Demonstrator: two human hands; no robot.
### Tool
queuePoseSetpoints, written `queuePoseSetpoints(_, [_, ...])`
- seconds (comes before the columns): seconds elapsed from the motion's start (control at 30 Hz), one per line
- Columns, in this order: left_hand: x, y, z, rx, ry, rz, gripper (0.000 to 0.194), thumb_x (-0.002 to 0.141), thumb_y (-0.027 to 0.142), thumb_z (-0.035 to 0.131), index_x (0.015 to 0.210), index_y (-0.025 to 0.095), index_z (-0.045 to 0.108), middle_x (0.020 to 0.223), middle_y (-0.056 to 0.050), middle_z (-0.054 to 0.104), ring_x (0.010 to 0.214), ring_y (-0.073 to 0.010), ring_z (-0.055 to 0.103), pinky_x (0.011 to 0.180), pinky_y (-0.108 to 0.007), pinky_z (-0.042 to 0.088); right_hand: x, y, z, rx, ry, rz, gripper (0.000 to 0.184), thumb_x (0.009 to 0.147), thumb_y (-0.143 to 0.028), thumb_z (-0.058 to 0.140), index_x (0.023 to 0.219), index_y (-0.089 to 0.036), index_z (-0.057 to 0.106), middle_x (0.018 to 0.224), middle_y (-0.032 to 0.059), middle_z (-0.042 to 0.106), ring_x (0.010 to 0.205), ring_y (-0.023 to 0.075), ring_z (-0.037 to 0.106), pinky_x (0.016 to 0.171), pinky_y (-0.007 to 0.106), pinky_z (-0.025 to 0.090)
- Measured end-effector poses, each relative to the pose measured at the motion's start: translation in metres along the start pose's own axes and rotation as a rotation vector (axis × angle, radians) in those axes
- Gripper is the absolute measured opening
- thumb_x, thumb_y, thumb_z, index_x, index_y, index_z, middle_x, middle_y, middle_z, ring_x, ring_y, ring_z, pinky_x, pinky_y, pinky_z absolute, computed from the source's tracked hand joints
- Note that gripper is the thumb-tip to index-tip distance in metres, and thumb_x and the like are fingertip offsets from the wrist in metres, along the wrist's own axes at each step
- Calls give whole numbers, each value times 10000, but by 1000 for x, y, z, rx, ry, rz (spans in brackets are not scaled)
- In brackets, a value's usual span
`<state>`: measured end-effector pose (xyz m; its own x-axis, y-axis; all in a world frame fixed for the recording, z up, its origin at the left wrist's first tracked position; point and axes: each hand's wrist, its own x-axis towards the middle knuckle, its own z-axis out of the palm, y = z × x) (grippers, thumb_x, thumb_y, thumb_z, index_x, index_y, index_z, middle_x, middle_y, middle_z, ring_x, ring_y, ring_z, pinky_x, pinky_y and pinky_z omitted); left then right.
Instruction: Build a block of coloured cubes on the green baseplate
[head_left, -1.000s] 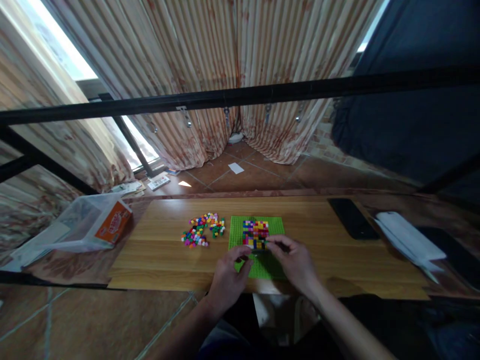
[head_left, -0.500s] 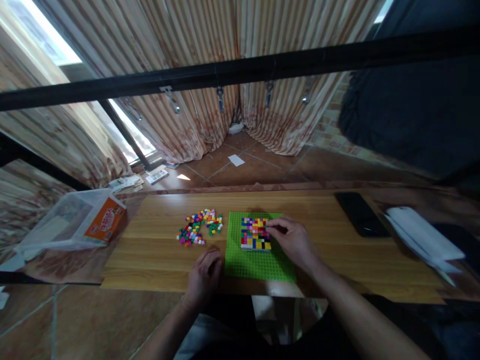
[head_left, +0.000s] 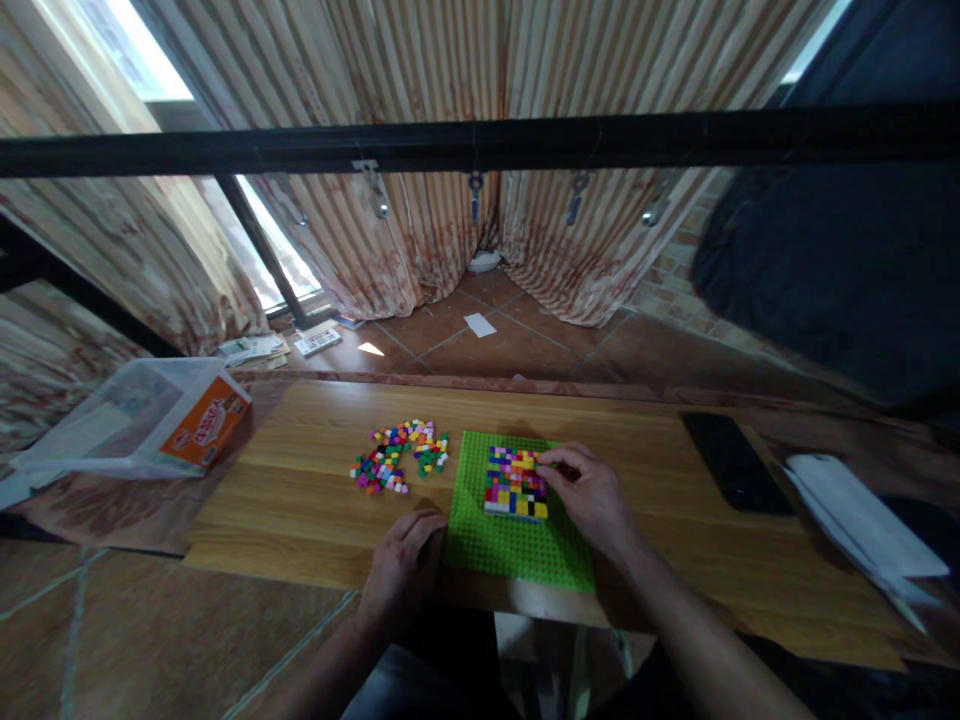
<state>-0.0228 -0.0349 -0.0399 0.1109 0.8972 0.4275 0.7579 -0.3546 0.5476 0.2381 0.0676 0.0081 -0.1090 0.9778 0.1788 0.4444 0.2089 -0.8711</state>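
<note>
Reaching the right edge of the brick panel [head_left: 514, 484], the right hand [head_left: 596, 492] has fingertips bunched; whether they pinch anything cannot be told. The panel sits on a green board [head_left: 517, 552]; the left hand [head_left: 403, 562] rests curled on the desk [head_left: 307, 490], grip unclear.

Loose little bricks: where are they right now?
In the head view, the loose bricks lie left of centre on the wooden table, just left of the green baseplate and beyond the person's left hand.

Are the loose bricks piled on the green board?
No, the loose bricks lie on the wooden table, to the left of the green board.
</note>
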Motion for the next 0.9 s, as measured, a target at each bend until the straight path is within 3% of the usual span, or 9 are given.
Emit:
queuePoseSetpoints(0.33, [-1,1,2,4,5,-10,164,937,181,511,1013,219,650,986,-44,706,919,-143,681,851,-258,566,-2,-6,-2,-139,-20,-92,180,877,-347,565,809,-242,695,893,38,649,841,201,631,776,345,488])
queuePoseSetpoints(0.63, [2,5,-1,1,-9,0,177,942,187,491,1011,212,653,983,-52,701,921,-147,675,847,-266,569,-1,4,2,-37,16,-27,213,804,-427,655,817,-218,695,863,34,635,682,166,584,644,317,488])
queuePoseSetpoints(0.9, [0,4,1,16,-12,-14,189,941,183,492,1012,223,662,992,-52,698,945,-153,672,865,-278,569,2,7,-4,21,72,12,275,824,-480,625,888,-226,709,954,71,660,811,206,615,721,353,503])
